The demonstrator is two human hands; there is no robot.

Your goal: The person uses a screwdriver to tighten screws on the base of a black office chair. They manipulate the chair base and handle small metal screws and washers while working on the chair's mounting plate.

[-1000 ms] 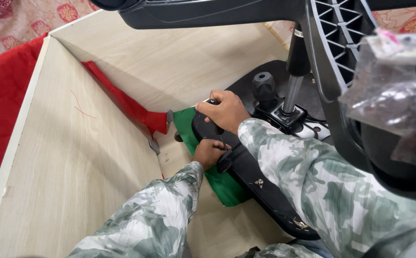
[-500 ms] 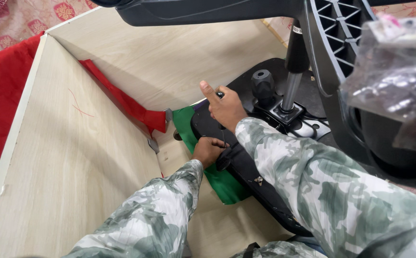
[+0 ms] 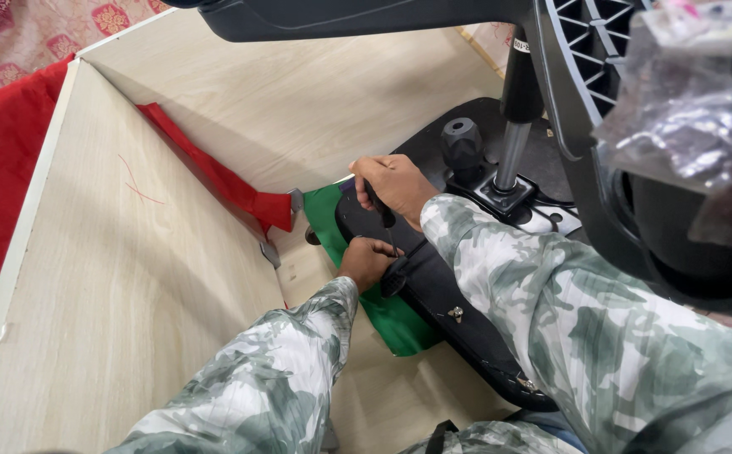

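Right hand (image 3: 397, 187) grips screwdriver (image 3: 380, 208) above black chair base (image 3: 433, 282).

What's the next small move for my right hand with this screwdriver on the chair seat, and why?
Probably turn it, pressing straight down. Your right hand grips the screwdriver handle upright, its shaft pointing down to the black seat plate beside your left hand, whose fingers seem to steady the tip there. The screw itself is hidden.

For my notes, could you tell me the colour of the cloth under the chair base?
Green cloth, clearest in the head view.
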